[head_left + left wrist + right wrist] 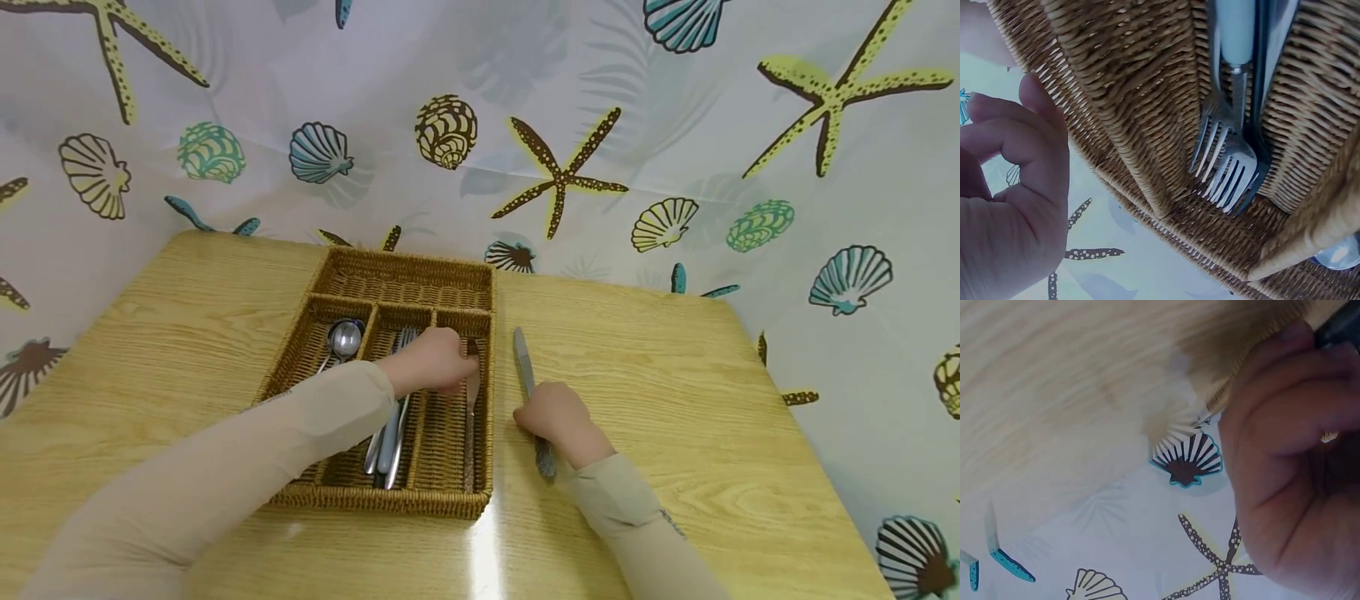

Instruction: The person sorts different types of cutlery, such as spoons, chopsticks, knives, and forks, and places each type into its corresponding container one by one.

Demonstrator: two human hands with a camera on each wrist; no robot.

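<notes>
My left hand [438,358] is over the right-hand compartment of a woven cutlery tray [375,498]. Its fingers are loosely bent, and the left wrist view shows nothing between them. Lengthwise in that compartment lies a table knife [470,442], close by those fingertips; whether they touch it is hard to tell. Right of the tray, my right hand [558,417] grips a second table knife [523,354] around its middle, its blade pointing away from me. The right wrist view catches only a dark piece of the handle [1341,328] beside the curled fingers.
Forks [1232,178], one with a pale blue handle, fill the tray's middle compartment. Spoons [346,339] lie in the left one. A wide compartment [408,279] spans the back. The wooden table [675,400] meets a seashell-patterned curtain [465,75] behind and at both sides.
</notes>
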